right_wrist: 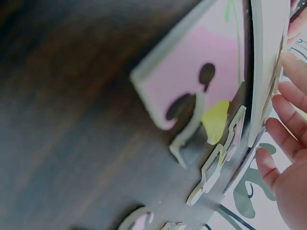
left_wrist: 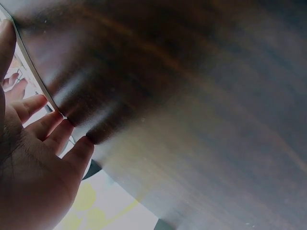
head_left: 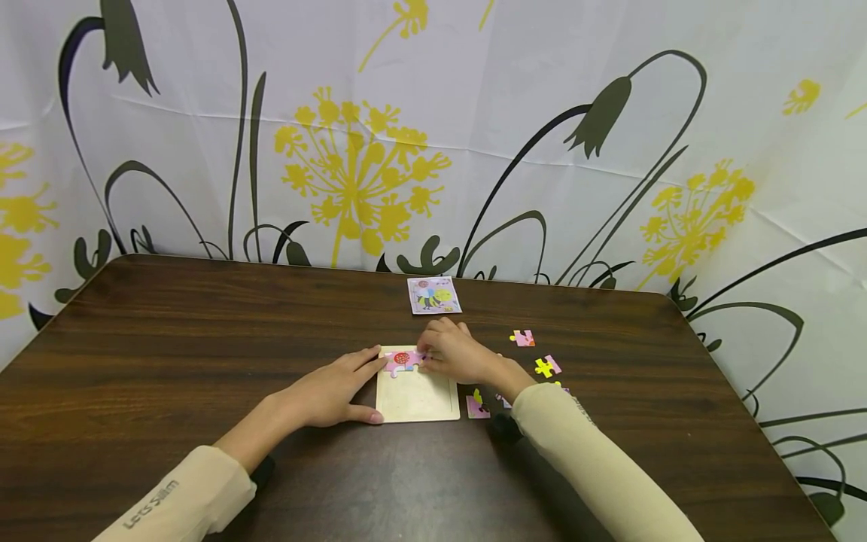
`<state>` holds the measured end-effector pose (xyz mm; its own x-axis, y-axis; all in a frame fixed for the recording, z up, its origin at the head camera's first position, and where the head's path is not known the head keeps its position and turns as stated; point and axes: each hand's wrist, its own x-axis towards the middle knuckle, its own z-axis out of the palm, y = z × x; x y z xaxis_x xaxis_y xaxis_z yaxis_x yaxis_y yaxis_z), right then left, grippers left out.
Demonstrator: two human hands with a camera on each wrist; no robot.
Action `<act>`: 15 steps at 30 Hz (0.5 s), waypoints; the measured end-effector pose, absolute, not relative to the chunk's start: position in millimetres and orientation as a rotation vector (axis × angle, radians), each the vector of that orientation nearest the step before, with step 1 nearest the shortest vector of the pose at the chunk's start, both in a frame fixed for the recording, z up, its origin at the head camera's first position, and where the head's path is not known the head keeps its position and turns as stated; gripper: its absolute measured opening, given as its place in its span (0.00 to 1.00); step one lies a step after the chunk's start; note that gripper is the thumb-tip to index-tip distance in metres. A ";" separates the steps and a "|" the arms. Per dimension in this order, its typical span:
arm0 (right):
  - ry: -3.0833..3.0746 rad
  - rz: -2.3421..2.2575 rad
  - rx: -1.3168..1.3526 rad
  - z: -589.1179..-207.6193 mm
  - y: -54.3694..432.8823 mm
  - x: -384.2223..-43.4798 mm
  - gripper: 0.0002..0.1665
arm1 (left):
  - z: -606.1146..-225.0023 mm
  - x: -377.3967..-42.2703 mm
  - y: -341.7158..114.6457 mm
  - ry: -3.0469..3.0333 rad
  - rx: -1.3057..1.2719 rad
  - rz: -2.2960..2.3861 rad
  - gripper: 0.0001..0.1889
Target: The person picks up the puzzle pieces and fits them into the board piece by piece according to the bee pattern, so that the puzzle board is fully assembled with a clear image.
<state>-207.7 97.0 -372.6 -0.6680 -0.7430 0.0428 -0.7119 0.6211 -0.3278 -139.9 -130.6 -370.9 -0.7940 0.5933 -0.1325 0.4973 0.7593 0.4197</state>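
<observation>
A pale square puzzle board (head_left: pixel 416 399) lies on the table between the two hands. Along its top left is a pink puzzle piece with a red round flower (head_left: pixel 403 359). My left hand (head_left: pixel 335 390) rests at the board's left side, fingers fairly straight, with fingertips and thumb touching the edge; in the left wrist view its fingers (left_wrist: pixel 57 132) lie along that edge. At the upper right of the board my right hand (head_left: pixel 455 352) pinches a pinkish puzzle piece (head_left: pixel 424 357) between thumb and index finger, right beside the flower piece. Its fingers mostly cover this piece.
Loose puzzle pieces lie right of the board: a pink one (head_left: pixel 478 407), a yellow-and-pink one (head_left: pixel 547 366), another pink one (head_left: pixel 522 338) and several partly under the right forearm. Behind the board lies a picture card (head_left: pixel 434 295) with a bee. A patterned curtain (head_left: pixel 501 135) hangs behind the table.
</observation>
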 end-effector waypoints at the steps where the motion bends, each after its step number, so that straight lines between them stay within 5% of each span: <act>1: 2.740 -0.490 -1.231 -372.5 96.9 -207.5 0.10 | -370.9 -139.8 -130.6 2.699 0.855 0.537 0.45; 15: 2.738 -0.499 -1.225 -373.4 97.0 -207.3 0.12 | -371.4 -139.5 -131.0 2.700 0.854 0.532 0.44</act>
